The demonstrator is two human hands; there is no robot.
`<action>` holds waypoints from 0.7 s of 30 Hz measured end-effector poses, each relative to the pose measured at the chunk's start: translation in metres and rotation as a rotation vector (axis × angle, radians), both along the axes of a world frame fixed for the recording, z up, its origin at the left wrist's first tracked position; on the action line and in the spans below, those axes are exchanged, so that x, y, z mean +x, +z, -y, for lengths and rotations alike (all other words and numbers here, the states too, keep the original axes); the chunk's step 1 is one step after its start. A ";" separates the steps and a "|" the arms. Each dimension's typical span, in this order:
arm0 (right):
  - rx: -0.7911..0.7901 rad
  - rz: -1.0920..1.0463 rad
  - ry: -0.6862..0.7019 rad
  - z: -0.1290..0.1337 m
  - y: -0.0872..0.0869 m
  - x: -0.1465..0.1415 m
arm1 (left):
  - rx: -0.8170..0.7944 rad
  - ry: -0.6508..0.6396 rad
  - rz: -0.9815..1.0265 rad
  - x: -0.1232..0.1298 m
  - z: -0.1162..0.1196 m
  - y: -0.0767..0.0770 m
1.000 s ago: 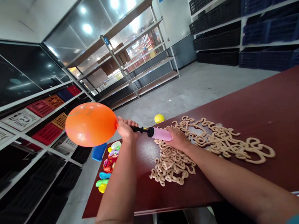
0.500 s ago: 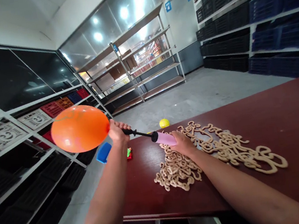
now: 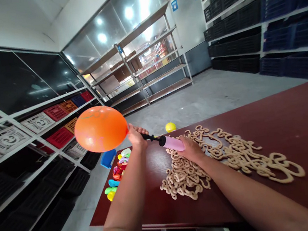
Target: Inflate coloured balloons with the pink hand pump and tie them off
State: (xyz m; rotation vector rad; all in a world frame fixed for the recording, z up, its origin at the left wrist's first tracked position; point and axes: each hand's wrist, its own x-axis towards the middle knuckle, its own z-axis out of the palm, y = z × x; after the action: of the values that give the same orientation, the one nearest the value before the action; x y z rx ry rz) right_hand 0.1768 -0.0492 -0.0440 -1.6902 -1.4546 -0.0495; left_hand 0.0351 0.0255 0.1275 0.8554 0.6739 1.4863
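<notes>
My left hand (image 3: 137, 135) is closed around the neck of an inflated orange balloon (image 3: 100, 128) and the black end of a balloon pump (image 3: 174, 143). The balloon sticks out to the left of that hand, and its neck is hidden by the fingers. My right hand (image 3: 190, 148) is wrapped round the pump's pink barrel. A short piece of black rod shows between barrel and left hand. Under the right hand and forearm, a heap of beige, curly long balloons (image 3: 185, 178) lies on the dark red table (image 3: 161, 210).
Colourful uninflated balloons (image 3: 118, 172) lie at the table's left end, partly behind my left forearm. A blue object (image 3: 108, 159) and a yellow balloon (image 3: 170, 127) show beyond the table edge. Shelves with crates (image 3: 56, 112) stand left, more crates (image 3: 281, 42) right, and a metal rack (image 3: 136, 70) behind.
My left hand has moved right with the balloon, toward my right hand. Less of the pump's black rod shows now. More of the colourful balloons at the table's left end has come into view.
</notes>
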 end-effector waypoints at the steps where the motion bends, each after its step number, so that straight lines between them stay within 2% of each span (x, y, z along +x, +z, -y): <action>1: -0.004 0.001 -0.004 0.000 0.000 0.000 | -0.023 -0.007 0.000 0.008 0.002 -0.008; 5: 0.000 -0.007 0.000 -0.002 -0.002 0.001 | -0.050 -0.037 0.025 0.026 0.009 -0.029; 9: 0.001 -0.018 0.044 -0.001 -0.002 0.000 | -0.072 -0.041 0.024 0.020 0.010 -0.027; 13: 0.018 0.000 0.058 0.002 0.002 -0.002 | -0.015 -0.028 0.032 -0.004 0.005 -0.004; 19: 0.046 0.023 0.049 -0.001 0.005 0.000 | 0.085 0.013 0.058 -0.052 -0.006 0.054; 21: 0.044 0.029 0.044 -0.004 0.001 0.002 | 0.090 0.027 0.065 -0.061 -0.009 0.061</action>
State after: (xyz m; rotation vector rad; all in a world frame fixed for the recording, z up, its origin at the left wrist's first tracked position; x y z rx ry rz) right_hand 0.1788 -0.0453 -0.0430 -1.6273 -1.5012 -0.0813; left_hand -0.0255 0.0344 0.1890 0.8653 0.5758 1.5719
